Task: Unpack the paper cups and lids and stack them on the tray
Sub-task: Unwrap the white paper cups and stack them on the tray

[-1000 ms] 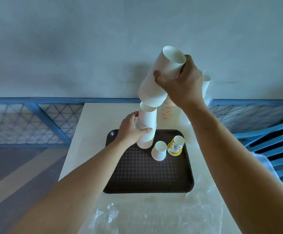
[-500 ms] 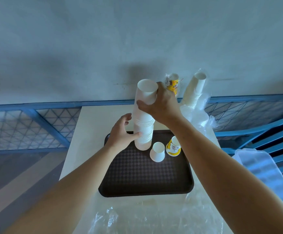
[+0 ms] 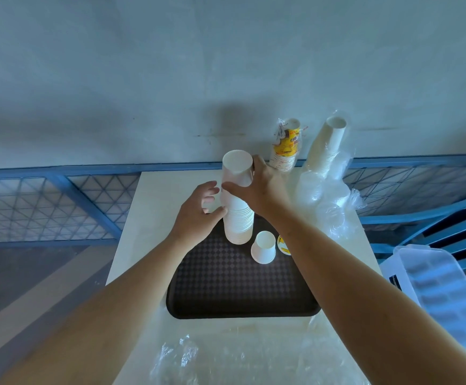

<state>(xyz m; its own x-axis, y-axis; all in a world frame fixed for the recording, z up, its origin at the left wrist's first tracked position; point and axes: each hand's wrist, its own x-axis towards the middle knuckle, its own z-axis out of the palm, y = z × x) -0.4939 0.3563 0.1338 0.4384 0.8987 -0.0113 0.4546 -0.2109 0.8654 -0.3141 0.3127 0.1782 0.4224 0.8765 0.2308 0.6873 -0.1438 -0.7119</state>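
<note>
On white table [image 3: 143, 232], brown tray [image 3: 226, 287]. At tray's 12 o'clock, upright stack of inverted white paper cups [image 3: 238, 218]. Gripped near top by right hand [image 3: 262, 187], fingers curled round; touched at 9 o'clock by thumb of left hand [image 3: 195, 215], fingers spread loose. At stack's 4 o'clock, single inverted cup [image 3: 263, 247].

- Tray [image 3: 226, 295]: near half and left side bare, open to reach from the front.
- Tray, far edge: tall cup stack [image 3: 238, 218], upright; left hand [image 3: 198, 212] beside it, right hand [image 3: 259, 184] gripping its top.
- Just right of stack: single white cup [image 3: 263, 247], yellow cup [image 3: 282, 244] half hidden by the right forearm.
- Table [image 3: 145, 218], left strip: bare.
- Far right corner: wrapped cup sleeves [image 3: 329, 145], bagged lids [image 3: 320, 195], crowded together.
- Near edge: loose plastic wrap [image 3: 176, 354].
</note>
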